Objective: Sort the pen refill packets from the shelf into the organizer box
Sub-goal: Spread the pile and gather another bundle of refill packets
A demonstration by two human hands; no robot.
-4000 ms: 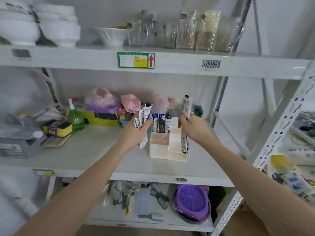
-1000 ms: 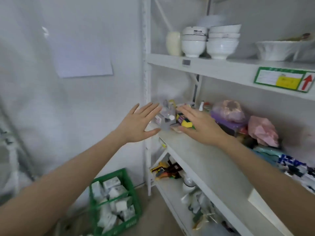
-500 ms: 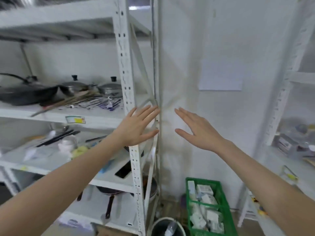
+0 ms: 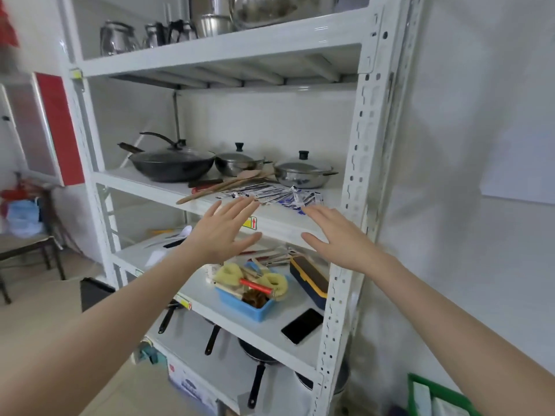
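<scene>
views: just the one, a wide-angle head cam, so nothing overlaps with a second angle
position: standing in front of a white metal shelf rack [image 4: 354, 163], roughly level with its pots-and-pans shelf
facing: forward and a bit down, angled toward the rack's right front post, with bare wall off to the right
closeness: pretty near, both forearms stretch in from the bottom corners and the left hand [image 4: 223, 232] and right hand [image 4: 338, 235] sit mid-frame just in front of the shelf edge
coverage: upper shelf with metal pots at top, floor and a green crate [image 4: 435, 396] at bottom right, chair far left
distortion: edges bend, posts lean
</scene>
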